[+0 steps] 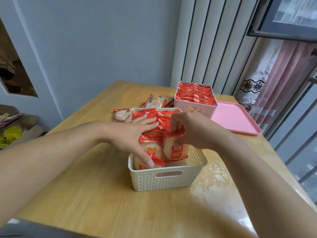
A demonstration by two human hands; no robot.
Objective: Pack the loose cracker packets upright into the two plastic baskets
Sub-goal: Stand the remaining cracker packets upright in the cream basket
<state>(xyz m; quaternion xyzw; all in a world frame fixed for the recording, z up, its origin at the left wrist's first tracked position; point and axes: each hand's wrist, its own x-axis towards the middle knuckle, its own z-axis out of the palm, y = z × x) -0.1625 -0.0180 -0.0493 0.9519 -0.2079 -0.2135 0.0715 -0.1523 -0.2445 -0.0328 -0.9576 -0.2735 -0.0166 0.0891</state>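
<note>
Two baskets stand on the wooden table (103,194). The pink basket (195,107), at the far side, is full of upright packets. The cream basket (164,179), nearer the person, is mostly full; an open gap remains at its near end and near-right corner.

Hand state:
- The left hand (130,134) lies spread and flat over the red tops of the packed rows, fingers extended, with the thumb reaching down to the front packet (151,152) at the near left. It grips nothing; it acts as a brace.
- The right hand (193,129) pinches the top seam of one packet (175,148) and holds it upright just beside the front packet, inside the cream basket.

Two loose packets (155,101) remain on the table beyond the cream basket (one beside its far-left corner, one further back near the pink basket).

Risks from this point:
- With nothing behind them on the near side, the last upright packets are likely to tip forward into the gap if the bracing hand lifts early.
- The held packet hangs from a thin, slippery seam; a loose pinch may let it drop and land flat.
- Heavy pressure on the rows could crush the crackers.
</note>
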